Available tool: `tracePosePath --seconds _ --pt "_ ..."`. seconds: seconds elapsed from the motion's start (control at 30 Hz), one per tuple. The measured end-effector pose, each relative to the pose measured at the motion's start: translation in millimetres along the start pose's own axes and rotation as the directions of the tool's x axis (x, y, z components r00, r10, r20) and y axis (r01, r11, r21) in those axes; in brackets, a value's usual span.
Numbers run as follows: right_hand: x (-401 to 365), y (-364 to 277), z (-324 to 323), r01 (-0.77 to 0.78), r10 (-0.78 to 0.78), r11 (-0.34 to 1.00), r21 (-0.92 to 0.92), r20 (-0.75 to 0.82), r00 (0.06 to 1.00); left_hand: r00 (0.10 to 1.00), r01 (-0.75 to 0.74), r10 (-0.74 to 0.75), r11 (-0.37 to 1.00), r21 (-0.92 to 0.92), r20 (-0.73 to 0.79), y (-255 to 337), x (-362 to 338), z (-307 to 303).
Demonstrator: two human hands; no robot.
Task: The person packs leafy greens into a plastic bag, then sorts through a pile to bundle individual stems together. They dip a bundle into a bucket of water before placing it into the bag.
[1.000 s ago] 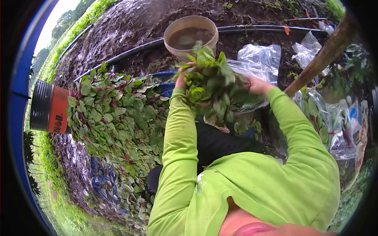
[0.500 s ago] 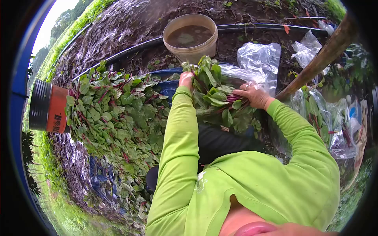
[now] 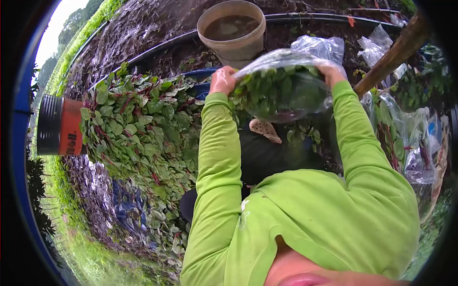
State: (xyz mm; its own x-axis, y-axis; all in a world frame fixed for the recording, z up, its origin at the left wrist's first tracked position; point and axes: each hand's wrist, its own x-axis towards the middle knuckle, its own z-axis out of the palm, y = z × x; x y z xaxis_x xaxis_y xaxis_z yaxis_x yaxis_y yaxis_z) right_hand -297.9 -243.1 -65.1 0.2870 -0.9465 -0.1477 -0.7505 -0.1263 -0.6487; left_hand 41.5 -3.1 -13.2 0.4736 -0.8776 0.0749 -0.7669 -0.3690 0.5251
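A clear plastic bag (image 3: 305, 102) with leafy greens (image 3: 276, 90) inside hangs between my two hands, above my legs. My left hand (image 3: 223, 81) is closed on the bag's left edge. At the upper right edge of the bag my right hand (image 3: 331, 74) grips the plastic, its fingers partly behind the film. A large heap of greens with reddish stems (image 3: 143, 128) lies to the left of my left arm. Below the bag a pale shoe with holes (image 3: 265, 129) shows.
A bucket of murky water (image 3: 231, 47) stands beyond the bag. A black and orange container (image 3: 62, 125) is at far left. More plastic bags (image 3: 374, 50) and a wooden pole (image 3: 396, 55) are at right, with filled bags (image 3: 420, 152) below. A dark hose (image 3: 305, 17) crosses the soil.
The bunch of greens is now inside a clear bag held up between both hands. My right hand has moved up and right. The pale shoe shows more fully.
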Motion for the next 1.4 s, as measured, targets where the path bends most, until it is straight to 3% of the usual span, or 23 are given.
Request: tracePosePath --seconds 0.13,0.17,0.2,0.23,0.27,0.37,0.4,0.47,0.6,0.67,0.7,0.73,0.8,0.9,1.0,1.03,1.1,1.17,1.2,1.27,1.3,1.33,1.4 --pt "0.9 -7.5 20.1 -0.049 0.051 0.999 0.018 -0.138 0.989 0.921 0.077 -0.065 0.997 0.017 -0.383 -4.1 -3.9 13.2" --pt "-2.0 -8.3 23.1 -0.045 0.047 0.999 0.021 -0.157 0.987 0.927 0.247 -0.318 0.917 -0.313 -0.198 -7.9 1.8 11.9" --pt "-3.0 -9.7 22.5 -0.039 0.043 0.999 0.027 -0.161 0.986 0.873 0.43 -0.484 0.703 -0.567 0.061 -11.8 8.1 9.9" --pt "-5.7 -8.1 18.0 -0.014 0.02 0.999 0.045 -0.148 0.989 0.83 0.475 -0.463 0.297 -0.828 0.31 -14.6 10.9 11.8" --pt "-9.8 -8.5 10.0 0.017 -0.007 0.997 0.071 -0.127 0.992 0.831 0.469 -0.343 0.009 -0.883 0.438 -27.4 21.7 15.8" --pt "-22.0 -8.4 3.1 0.04 -0.032 0.992 0.118 -0.073 0.997 0.879 0.289 -0.353 -0.142 -0.947 0.321 -21.2 14.0 -2.1" --pt "-18.0 -9.7 7.0 0.031 -0.022 0.992 0.122 -0.072 0.997 0.918 0.295 -0.177 -0.292 -0.91 0.354 -24.5 12.4 -8.2" --pt "-10.4 -14.5 17.5 -0.01 0.017 0.996 0.092 -0.082 0.996 0.908 0.302 -0.221 -0.243 -0.922 0.356 -5.3 7.3 -18.8" --pt "-3.2 -38.9 22.0 -0.036 0.027 0.977 -0.21 -0.045 0.999 0.936 0.333 -0.287 0.537 -0.775 0.204 -0.9 1.0 -36.3" --pt "-8.9 -52.1 8.1 0.028 -0.017 0.901 -0.433 0.028 0.999 0.964 0.238 -0.198 0.368 -0.899 0.175 17.7 -14.1 -54.0" --pt "-14.9 -57.9 -2.5 0.099 -0.081 0.918 -0.384 0.062 0.995 0.968 0.22 -0.175 0.26 -0.94 0.178 22.4 -12.8 -63.5" --pt "-30.6 -76.4 -18.5 0.025 0.041 0.923 -0.383 0.163 0.986 0.972 0.203 -0.15 0.148 -0.968 0.181 23.9 -10.0 -68.0" --pt "-17.1 -44.2 1.1 0.025 0.018 0.97 -0.243 0.173 0.985 0.973 0.218 -0.077 -0.02 -0.976 0.219 20.1 1.2 -63.6" --pt "-31.9 -30.7 20.6 -0.001 0.028 0.854 -0.52 0.044 0.999 0.935 0.342 0.006 -0.28 -0.897 0.354 21.2 15.7 -51.2" --pt "-58.5 -72.8 -22.3 0.154 -0.002 0.838 -0.524 0.28 0.96 0.92 0.341 -0.112 -0.246 -0.907 0.376 29.5 25.5 -57.1" --pt "-60.4 -81.1 -33.5 0.145 0.012 0.878 -0.457 0.323 0.946 0.959 0.249 -0.117 -0.092 -0.964 0.259 29.7 23.0 -58.9" --pt "-111.1 -117.4 -68.4 0.378 -0.304 0.905 -0.197 0.322 0.897 0.969 0.179 -0.195 0.134 -0.975 0.151 40.3 11.6 -65.6" --pt "-140.9 -119.5 -75.2 0.422 -0.443 0.895 0.146 0.166 0.881 0.981 0.139 -0.183 0.416 -0.899 0.067 16.1 16.3 -61.2" --pt "-147.6 -114.3 -74.6 0.573 -0.574 0.818 -0.045 -0.14 0.807 0.972 0.159 -0.226 0.452 -0.878 0.06 23.5 10.7 -59.4" --pt "-151.9 -93.8 -71.9 0.594 -0.765 0.623 -0.509 -0.555 0.327 0.947 0.207 -0.317 0.512 -0.834 0.04 38.7 -9.2 -44.5" --pt "-145.1 -79.6 -64.2 0.535 -0.694 0.705 -0.465 -0.608 0.386 0.946 0.26 -0.305 0.509 -0.821 0.111 32.8 -10.0 -31.7" --pt "-133.0 -61.3 -50.0 0.471 -0.614 0.778 -0.415 -0.659 0.435 0.981 0.178 -0.144 0.363 -0.915 0.133 42.2 -20.6 -26.2" --pt "-112.1 -26.2 -20.5 0.345 -0.436 0.894 -0.287 -0.737 0.516 0.986 0.148 -0.088 0.052 -0.988 0.143 25.9 -5.5 4.6"
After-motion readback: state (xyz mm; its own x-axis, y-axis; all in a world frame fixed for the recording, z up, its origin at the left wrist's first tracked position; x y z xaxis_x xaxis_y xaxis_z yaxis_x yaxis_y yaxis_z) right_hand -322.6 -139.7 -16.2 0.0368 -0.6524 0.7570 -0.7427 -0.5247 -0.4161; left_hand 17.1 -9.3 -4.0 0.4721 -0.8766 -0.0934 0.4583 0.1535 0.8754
